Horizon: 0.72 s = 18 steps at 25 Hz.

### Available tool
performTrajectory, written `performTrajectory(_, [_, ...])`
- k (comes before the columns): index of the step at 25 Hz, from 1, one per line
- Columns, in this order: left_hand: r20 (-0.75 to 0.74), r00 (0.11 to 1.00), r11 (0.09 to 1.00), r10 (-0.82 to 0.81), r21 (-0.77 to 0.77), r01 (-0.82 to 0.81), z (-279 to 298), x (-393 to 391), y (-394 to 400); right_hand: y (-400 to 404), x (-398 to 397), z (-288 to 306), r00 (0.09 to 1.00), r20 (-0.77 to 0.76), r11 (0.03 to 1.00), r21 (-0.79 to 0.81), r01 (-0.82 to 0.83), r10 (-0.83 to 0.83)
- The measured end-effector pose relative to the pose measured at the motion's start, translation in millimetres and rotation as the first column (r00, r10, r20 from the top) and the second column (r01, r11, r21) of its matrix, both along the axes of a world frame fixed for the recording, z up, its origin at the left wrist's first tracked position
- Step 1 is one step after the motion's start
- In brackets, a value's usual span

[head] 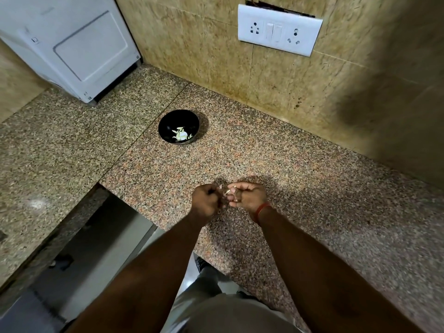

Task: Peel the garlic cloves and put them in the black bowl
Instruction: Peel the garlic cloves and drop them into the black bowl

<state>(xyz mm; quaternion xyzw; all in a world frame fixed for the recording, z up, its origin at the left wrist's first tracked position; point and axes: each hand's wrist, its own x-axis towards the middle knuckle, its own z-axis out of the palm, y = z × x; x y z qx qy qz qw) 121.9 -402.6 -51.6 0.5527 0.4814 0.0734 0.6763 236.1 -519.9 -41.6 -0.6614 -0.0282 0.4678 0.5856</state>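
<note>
Garlic clove (227, 191), small, light and papery-skinned, is pinched between the left hand (207, 200) and right hand (248, 195) above the counter's (312, 188) near edge. Likely slippery once bare; best held by its ends. Black bowl (179, 126) sits farther back.

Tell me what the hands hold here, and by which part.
Both hands meet over the counter on a small pale clove. The right hand pinches it at its fingertips; the left hand is curled against it. Which part of it cannot be told.

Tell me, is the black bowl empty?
Not empty: the black bowl stands upright on the granite counter with pale garlic pieces inside.
</note>
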Motion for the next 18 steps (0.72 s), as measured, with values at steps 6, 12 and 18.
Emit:
performTrajectory(6, [-0.034,0.991,0.989,0.13,-0.071,-0.133,-8.2,-10.9,8.8,11.9,6.2,-13.1,1.0,-0.011,0.998,-0.064,-0.001,0.001])
performTrajectory(12, [-0.031,0.983,0.972,0.18,-0.151,-0.182,-13.3,-18.8,15.8,30.8,0.4,-22.1,0.948,-0.251,0.977,-0.129,0.17,-0.197])
performTrajectory(18, [0.053,0.979,0.956,0.195,-0.234,-0.177,-21.9,-35.5,21.3,32.8,-10.1,-21.8,0.99,0.029,0.946,-0.295,0.138,-0.136])
